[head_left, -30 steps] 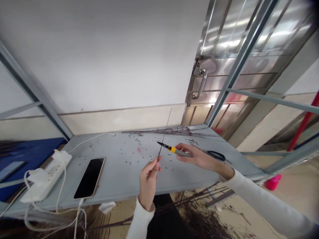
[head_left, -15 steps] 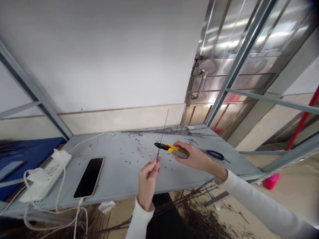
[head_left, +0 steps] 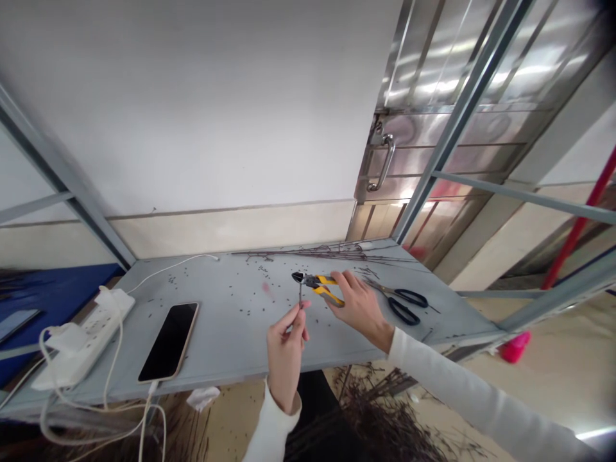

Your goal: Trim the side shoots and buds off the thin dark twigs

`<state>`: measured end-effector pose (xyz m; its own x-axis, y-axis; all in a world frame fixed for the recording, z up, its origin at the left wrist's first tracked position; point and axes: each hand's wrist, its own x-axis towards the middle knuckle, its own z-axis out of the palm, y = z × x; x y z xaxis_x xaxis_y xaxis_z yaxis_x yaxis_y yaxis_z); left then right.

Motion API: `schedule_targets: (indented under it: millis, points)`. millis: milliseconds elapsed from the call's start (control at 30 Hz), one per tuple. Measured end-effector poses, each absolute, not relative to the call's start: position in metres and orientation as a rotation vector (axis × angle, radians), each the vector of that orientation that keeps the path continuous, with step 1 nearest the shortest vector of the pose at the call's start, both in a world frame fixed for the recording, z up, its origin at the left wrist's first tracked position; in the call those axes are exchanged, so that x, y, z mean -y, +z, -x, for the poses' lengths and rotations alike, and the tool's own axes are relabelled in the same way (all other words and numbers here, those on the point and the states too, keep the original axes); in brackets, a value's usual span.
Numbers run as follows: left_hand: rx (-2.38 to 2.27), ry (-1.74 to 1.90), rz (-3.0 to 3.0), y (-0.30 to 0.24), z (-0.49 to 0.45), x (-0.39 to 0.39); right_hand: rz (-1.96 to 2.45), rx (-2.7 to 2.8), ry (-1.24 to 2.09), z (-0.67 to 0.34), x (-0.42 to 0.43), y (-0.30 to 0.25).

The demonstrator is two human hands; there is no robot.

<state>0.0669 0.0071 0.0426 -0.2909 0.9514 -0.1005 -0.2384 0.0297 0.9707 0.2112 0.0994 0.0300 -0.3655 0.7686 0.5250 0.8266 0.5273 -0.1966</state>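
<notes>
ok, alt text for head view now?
Person's left hand holds a thin dark twig; the right hand holds black-and-yellow pliers at its upper end. Black-handled scissors and a dark-screened phone lie on the grey tabletop.

Left grip (head_left: 283, 346) pinched, right grip (head_left: 357, 300) curled, forearms (head_left: 462, 385) angled inward.

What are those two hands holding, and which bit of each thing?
The right hand holds pliers by their yellow handles. The left hand pinches a thin dark stick by its lower part.
</notes>
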Motion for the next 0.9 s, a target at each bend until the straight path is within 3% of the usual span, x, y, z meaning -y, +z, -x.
schedule_targets:
  millis: [200,500,600,700,900]
  points:
    - [-1.266,1.479,-0.819,0.040,-0.063,-0.012,1.221,2.079,0.535,-0.203,-0.085,0.034]
    - [-1.247,1.481,-0.942,0.039,-0.058,-0.014,0.766,1.487,2.198,-0.215,-0.072,0.048]
    - [-1.244,1.511,-0.918,0.039,-0.056,-0.014,0.576,1.301,2.480,-0.225,-0.068,0.054]
    - [-1.263,1.536,-0.898,0.038,-0.054,-0.012,0.531,1.297,2.311,-0.230,-0.063,0.067]
    - [-1.259,1.546,-0.915,0.039,-0.051,-0.010,0.657,1.101,1.050,-0.230,-0.051,0.109]
